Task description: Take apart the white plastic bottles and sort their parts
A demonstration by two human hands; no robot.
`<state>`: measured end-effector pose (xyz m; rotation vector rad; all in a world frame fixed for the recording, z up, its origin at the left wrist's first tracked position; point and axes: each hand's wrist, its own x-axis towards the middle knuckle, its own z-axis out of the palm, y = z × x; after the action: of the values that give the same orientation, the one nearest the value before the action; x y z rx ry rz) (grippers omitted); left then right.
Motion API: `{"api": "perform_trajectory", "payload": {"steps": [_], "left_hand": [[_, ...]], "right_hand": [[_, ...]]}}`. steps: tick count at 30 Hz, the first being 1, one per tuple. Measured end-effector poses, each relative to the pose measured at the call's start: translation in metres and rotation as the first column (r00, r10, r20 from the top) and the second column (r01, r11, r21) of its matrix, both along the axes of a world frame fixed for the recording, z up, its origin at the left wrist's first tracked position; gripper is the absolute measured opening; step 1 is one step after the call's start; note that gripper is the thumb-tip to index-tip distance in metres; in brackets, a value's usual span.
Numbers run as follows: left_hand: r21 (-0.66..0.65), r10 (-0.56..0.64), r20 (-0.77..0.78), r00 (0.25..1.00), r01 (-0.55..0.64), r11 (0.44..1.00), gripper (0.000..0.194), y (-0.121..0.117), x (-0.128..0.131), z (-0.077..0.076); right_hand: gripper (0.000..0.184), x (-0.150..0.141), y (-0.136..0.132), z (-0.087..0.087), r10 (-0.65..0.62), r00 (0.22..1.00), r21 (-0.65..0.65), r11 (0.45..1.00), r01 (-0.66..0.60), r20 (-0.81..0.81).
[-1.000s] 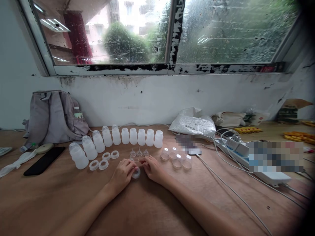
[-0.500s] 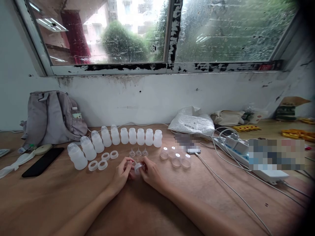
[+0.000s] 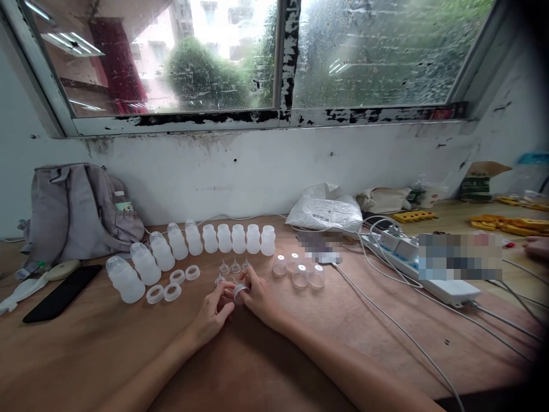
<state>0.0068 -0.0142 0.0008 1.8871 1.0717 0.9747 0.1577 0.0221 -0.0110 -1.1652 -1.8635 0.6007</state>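
Note:
A translucent bottle collar ring [image 3: 239, 293] is between my two hands, just above the table. My right hand [image 3: 261, 298] grips its right side, index finger stretched forward near the small clear nipples [image 3: 235, 265]. My left hand [image 3: 213, 313] has curled fingers against the ring's left edge, with its thumb lower and apart. More clear nipple pieces [image 3: 219, 280] show just beyond my left fingertips, partly hidden. Several loose collar rings [image 3: 172, 292] lie to the left. Clear domed caps [image 3: 300, 278] with white discs on top stand to the right.
Frosted baby bottles [image 3: 238, 239] stand in a curved row behind, the left ones capped. A black phone [image 3: 62, 293] and grey backpack [image 3: 81, 212] are at left. A power strip [image 3: 446, 289] with cables lies right. Another person's hand [image 3: 537, 249] shows at the right edge.
The view has shifted so things sit further left. My left thumb has moved away from its fingertips, and my right index finger has stretched forward. Another person's hand has appeared at right.

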Motion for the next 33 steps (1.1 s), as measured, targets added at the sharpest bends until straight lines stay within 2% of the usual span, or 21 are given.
{"api": "perform_trajectory", "payload": {"steps": [3, 6, 8, 10, 14, 18, 22, 25, 27, 29, 32, 33], "left_hand": [[0.039, 0.039, -0.056, 0.998, -0.037, 0.999, 0.02, 0.004, -0.002, 0.004], [0.152, 0.206, -0.119, 0.971, -0.187, 0.971, 0.022, 0.023, -0.011, 0.013], [0.253, 0.376, -0.145, 0.915, -0.333, 0.908, 0.026, 0.047, -0.02, 0.021], [0.371, 0.536, -0.187, 0.823, -0.446, 0.815, 0.032, 0.075, -0.03, 0.03], [0.525, 0.642, -0.295, 0.708, -0.441, 0.728, 0.037, 0.125, -0.041, 0.043], [0.579, 0.68, -0.311, 0.664, -0.436, 0.689, 0.029, 0.146, -0.039, 0.045], [0.626, 0.653, -0.283, 0.702, -0.381, 0.681, 0.018, 0.142, -0.036, 0.03], [0.644, 0.61, -0.277, 0.742, -0.328, 0.691, 0.015, 0.131, -0.039, 0.014], [0.654, 0.597, -0.262, 0.758, -0.315, 0.688, 0.015, 0.123, -0.04, 0.008], [0.675, 0.6, -0.175, 0.78, -0.348, 0.65, 0.023, 0.112, -0.04, 0.01], [0.662, 0.595, 0.09, 0.799, -0.495, 0.563, 0.049, 0.086, -0.033, 0.025], [0.631, 0.583, 0.164, 0.796, -0.539, 0.558, 0.057, 0.076, -0.031, 0.03]], "right_hand": [[0.02, 0.002, 0.002, -0.001, 0.022, 0.999, 0.017, 1.0, -0.022, -0.025], [0.014, 0.006, 0.001, 0.003, 0.031, 0.998, 0.024, 0.999, -0.03, -0.049], [0.016, 0.008, 0.0, 0.007, 0.054, 0.997, 0.022, 0.998, -0.052, -0.055], [0.025, 0.01, -0.002, 0.011, 0.087, 0.995, 0.01, 0.996, -0.087, -0.057], [0.031, 0.012, -0.005, 0.013, 0.094, 0.994, -0.029, 0.995, -0.095, -0.063], [0.024, 0.013, -0.002, 0.008, 0.059, 0.995, -0.003, 0.998, -0.059, -0.086], [0.017, 0.013, 0.004, -0.001, 0.045, 0.988, -0.059, 0.997, -0.054, -0.147], [0.017, 0.014, 0.008, -0.006, 0.065, 0.976, -0.151, 0.984, -0.098, -0.209], [0.017, 0.015, 0.009, -0.008, 0.07, 0.967, -0.173, 0.978, -0.114, -0.243], [0.016, 0.015, 0.01, -0.009, 0.064, 0.963, -0.178, 0.978, -0.113, -0.264], [0.015, 0.014, 0.011, -0.008, 0.045, 0.951, -0.214, 0.97, -0.114, -0.305], [0.016, 0.014, 0.011, -0.007, 0.038, 0.942, -0.247, 0.961, -0.126, -0.333]]}}
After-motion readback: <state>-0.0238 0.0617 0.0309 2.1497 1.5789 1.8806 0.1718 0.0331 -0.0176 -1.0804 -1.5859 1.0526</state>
